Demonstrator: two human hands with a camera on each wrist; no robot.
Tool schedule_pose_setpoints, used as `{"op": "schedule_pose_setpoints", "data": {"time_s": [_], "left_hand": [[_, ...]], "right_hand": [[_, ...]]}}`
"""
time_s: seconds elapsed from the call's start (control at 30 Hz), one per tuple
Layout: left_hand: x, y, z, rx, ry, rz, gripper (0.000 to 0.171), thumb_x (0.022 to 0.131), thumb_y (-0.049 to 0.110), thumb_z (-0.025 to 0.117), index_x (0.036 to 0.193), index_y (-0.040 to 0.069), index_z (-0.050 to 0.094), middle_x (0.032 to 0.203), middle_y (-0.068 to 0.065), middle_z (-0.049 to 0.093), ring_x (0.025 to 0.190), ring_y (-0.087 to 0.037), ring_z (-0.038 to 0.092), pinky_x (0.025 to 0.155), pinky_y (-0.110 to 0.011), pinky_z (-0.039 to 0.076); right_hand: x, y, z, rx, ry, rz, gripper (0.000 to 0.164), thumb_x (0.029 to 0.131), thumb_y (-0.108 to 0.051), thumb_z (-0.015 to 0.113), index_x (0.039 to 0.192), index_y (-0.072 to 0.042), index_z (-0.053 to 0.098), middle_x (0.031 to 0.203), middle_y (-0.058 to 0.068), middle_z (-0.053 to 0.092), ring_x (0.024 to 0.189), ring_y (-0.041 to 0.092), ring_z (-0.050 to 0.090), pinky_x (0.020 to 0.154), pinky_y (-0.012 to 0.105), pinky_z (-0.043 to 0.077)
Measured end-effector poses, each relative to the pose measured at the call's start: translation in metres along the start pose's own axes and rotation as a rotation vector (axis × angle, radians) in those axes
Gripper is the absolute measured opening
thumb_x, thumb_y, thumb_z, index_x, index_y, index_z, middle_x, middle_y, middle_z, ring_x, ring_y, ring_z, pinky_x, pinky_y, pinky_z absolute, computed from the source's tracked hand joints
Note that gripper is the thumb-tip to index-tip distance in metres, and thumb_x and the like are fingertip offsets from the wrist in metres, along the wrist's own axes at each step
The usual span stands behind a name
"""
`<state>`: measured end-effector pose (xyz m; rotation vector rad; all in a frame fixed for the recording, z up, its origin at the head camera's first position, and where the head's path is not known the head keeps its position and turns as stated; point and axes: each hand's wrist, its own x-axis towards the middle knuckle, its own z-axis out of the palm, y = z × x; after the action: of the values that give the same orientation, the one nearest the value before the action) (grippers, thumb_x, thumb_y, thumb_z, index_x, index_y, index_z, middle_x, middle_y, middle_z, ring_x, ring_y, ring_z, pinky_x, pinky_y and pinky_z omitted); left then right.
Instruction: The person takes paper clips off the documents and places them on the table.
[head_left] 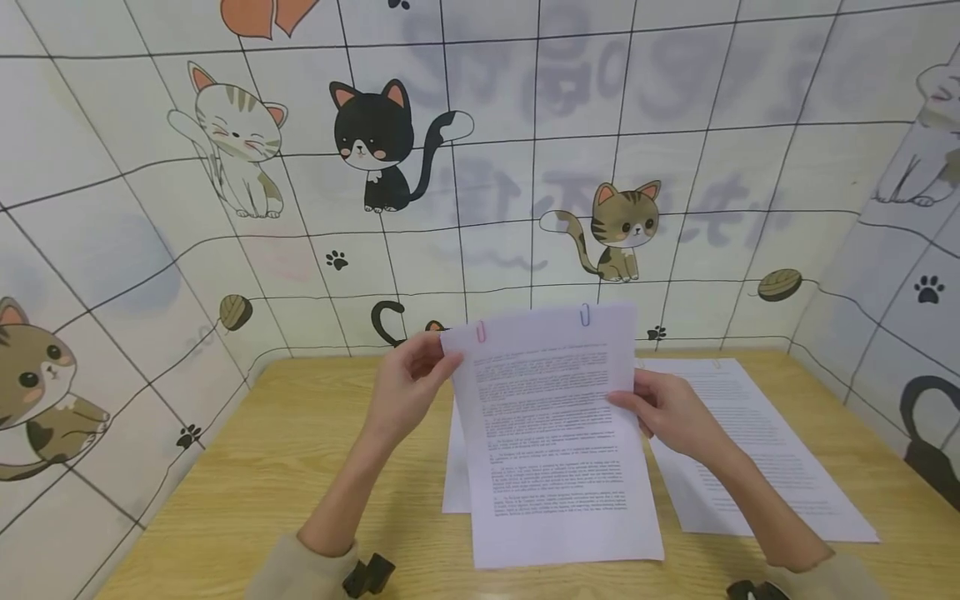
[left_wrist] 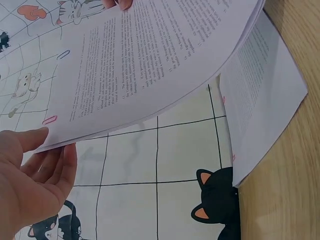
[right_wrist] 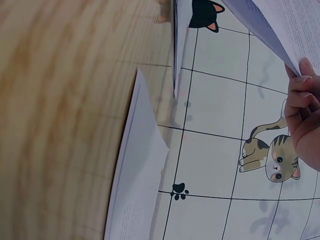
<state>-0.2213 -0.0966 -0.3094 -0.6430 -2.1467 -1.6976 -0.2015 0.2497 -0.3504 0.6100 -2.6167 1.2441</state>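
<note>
From my remote seat I see a wood table (head_left: pixel 300 433) meeting a white, grid-lined wall (head_left: pixel 495 192) printed with cartoon cats. Raised over it, the left hand (head_left: pixel 405 383) pinches the clipped sheets (head_left: pixel 558 450) at their upper left corner; the right hand (head_left: pixel 678 412) pinches their right edge. Paper (head_left: pixel 457 467) behind them is mostly hidden. A right-hand stack (head_left: pixel 757 458) reaches the table's back edge; wood shows broadly leftward, narrowly to its right.

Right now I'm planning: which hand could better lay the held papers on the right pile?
Probably the right hand: it grips the held papers nearer the right pile than the left hand does.
</note>
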Motion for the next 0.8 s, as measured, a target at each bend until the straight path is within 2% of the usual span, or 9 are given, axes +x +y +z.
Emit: {"op": "schedule_pose_setpoints", "data": {"time_s": [0.17,0.33,0.43,0.57,0.8], "left_hand": [[0.002,0.006,0.002,0.030,0.021,0.074,0.020,0.093,0.003,0.072,0.113,0.000,0.070,0.098,-0.010,0.072,0.085,-0.024,0.067,0.081,-0.027,0.055],[0.005,0.008,0.004,0.068,0.036,0.168,0.014,0.093,0.004,0.073,0.107,0.002,0.072,0.103,-0.006,0.073,0.083,-0.021,0.068,0.079,-0.026,0.055],[0.006,0.008,0.006,0.100,0.046,0.212,0.011,0.091,0.005,0.074,0.103,0.004,0.075,0.099,-0.002,0.075,0.082,-0.016,0.067,0.076,-0.025,0.055],[0.006,0.008,0.008,0.129,0.049,0.229,0.010,0.090,0.006,0.076,0.100,0.006,0.077,0.096,0.001,0.075,0.082,-0.014,0.067,0.071,-0.024,0.053],[0.005,0.008,0.011,0.145,0.044,0.234,0.004,0.090,0.005,0.076,0.093,0.003,0.074,0.093,-0.003,0.075,0.080,-0.014,0.069,0.071,-0.022,0.052]], "right_hand": [[0.000,0.000,-0.001,-0.014,0.002,-0.010,0.025,0.096,-0.005,0.067,0.122,-0.001,0.066,0.091,0.004,0.071,0.047,0.012,0.050,0.042,0.023,0.035],[-0.001,0.000,-0.001,-0.026,-0.005,-0.005,0.025,0.096,-0.004,0.067,0.120,-0.001,0.067,0.091,0.005,0.071,0.048,0.016,0.052,0.042,0.023,0.036],[-0.001,-0.001,-0.001,-0.031,-0.011,-0.004,0.025,0.095,-0.003,0.068,0.120,-0.001,0.067,0.091,0.005,0.071,0.048,0.019,0.053,0.042,0.023,0.036],[-0.001,-0.002,-0.002,-0.039,-0.019,-0.004,0.024,0.096,-0.004,0.068,0.119,-0.002,0.068,0.091,0.004,0.071,0.048,0.018,0.053,0.042,0.023,0.036],[-0.002,-0.004,-0.004,-0.054,-0.042,0.006,0.022,0.097,-0.005,0.066,0.118,-0.002,0.068,0.088,0.003,0.069,0.048,0.011,0.050,0.042,0.023,0.035]]}}
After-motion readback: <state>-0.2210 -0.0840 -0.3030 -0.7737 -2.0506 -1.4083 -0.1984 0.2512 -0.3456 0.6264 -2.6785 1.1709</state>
